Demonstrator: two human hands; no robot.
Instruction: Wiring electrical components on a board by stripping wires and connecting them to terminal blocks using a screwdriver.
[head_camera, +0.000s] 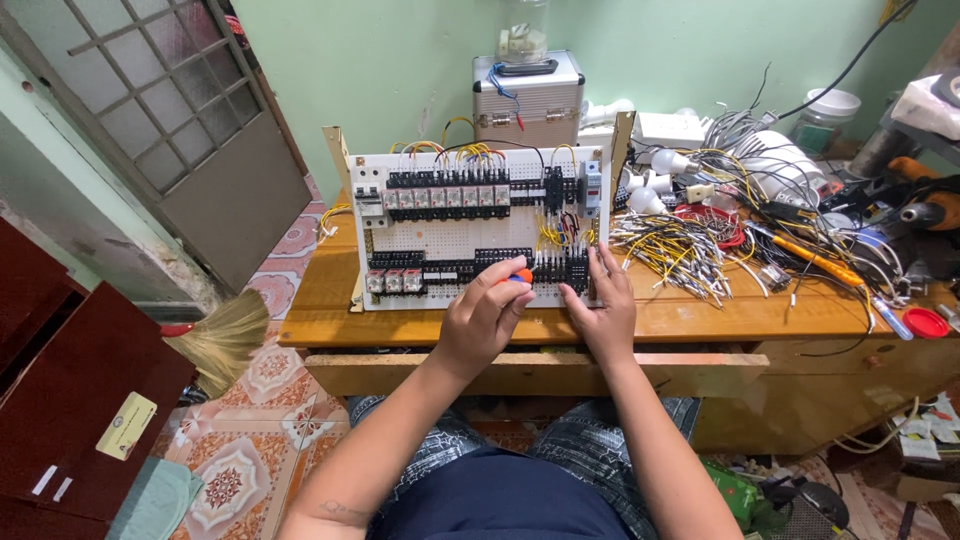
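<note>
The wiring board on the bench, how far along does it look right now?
Mostly populated: the white panel board carries two rows of black relays and terminals, with yellow wires already run along the top and middle. In hand: the left hand holds an orange-handled screwdriver at the lower row, while the right hand steadies the board. Left: a pile of loose yellow wires lies unused beside it.

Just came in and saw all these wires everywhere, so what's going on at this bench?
A seated person is working on a white perforated control panel that stands upright on a wooden workbench. Their left hand holds an orange-handled screwdriver at the panel's lower row of black components. Their right hand rests against that row further right, fingers at the terminals. A loose bundle of yellow and white wires lies on the bench just right of the panel, with bulbs and tools beyond.
</note>
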